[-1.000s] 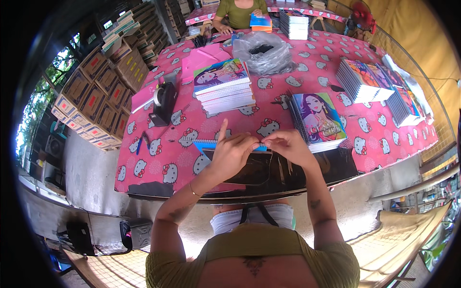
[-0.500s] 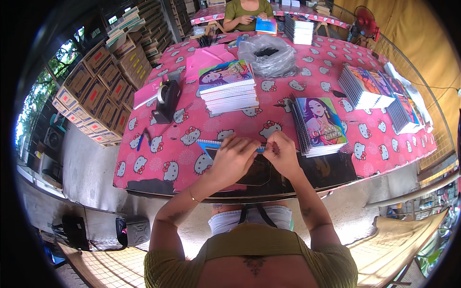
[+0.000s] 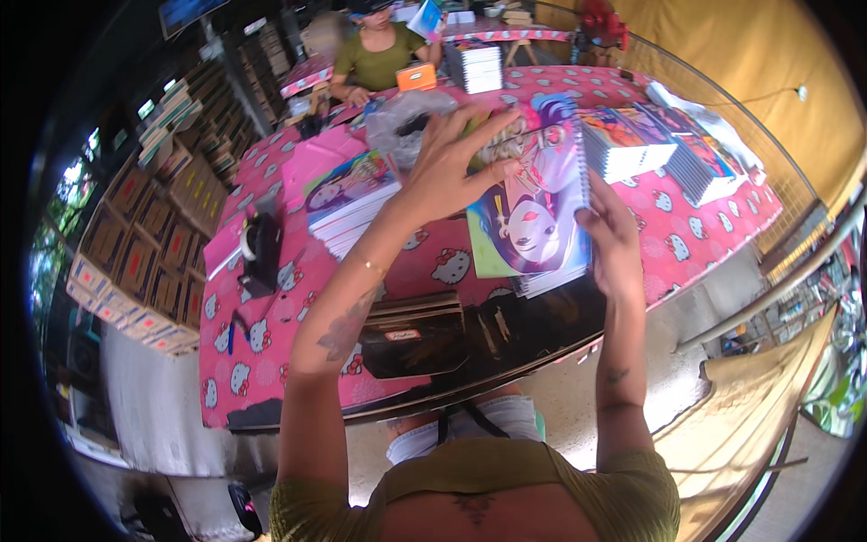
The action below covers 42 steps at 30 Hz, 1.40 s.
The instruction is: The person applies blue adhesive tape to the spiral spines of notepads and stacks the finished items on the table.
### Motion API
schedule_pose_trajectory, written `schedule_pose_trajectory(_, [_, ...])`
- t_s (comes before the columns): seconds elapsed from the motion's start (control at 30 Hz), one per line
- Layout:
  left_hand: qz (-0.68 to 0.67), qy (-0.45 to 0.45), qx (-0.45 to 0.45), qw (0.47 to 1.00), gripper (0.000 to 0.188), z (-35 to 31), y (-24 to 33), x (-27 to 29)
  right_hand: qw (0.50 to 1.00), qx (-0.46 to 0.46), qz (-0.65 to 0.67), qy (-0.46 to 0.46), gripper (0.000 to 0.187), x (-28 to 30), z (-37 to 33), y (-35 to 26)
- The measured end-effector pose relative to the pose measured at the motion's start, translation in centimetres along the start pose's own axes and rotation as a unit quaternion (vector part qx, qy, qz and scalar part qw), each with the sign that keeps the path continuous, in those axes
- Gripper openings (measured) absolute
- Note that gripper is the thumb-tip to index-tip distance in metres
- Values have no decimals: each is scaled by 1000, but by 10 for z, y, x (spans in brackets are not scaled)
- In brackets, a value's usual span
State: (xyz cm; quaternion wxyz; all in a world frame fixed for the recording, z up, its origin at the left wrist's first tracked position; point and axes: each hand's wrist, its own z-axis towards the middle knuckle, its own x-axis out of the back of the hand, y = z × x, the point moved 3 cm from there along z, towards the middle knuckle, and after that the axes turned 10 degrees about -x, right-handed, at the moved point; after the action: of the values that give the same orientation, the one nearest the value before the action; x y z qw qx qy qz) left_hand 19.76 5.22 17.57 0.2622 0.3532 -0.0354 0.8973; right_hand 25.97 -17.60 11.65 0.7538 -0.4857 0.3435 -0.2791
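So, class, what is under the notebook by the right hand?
Under the notebook, a stack peeks out at its near edge, white pages showing; the stack's top cover is hidden.

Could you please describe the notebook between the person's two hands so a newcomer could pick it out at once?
Start at the pink patterned table and find the person's left hand and right hand. The spiral notebook is between them, its binding along the right side. Unlike the stack of notebooks to its left, its cover face appears upside down.
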Motion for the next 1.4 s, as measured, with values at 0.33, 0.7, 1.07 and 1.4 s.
schedule_pose_trajectory(0.33, [91, -200, 73, 973, 63, -40, -72, -171, 857, -84, -505, -59, 44, 118, 67, 90])
schedule_pose_trajectory(0.7, [5, -8, 86, 996, 35, -63, -89, -84, 812, 46, -571, 112, 46, 112, 40, 90])
schedule_pose_trajectory(1.07, [294, -109, 145, 938, 24, -219, -126, 76, 899, 181, -394, -59, 50, -29, -12, 66])
schedule_pose_trajectory(1.4, [133, -67, 51, 988, 18, -131, 66, 94, 989, -37, -89, -116, 38, -83, -52, 146])
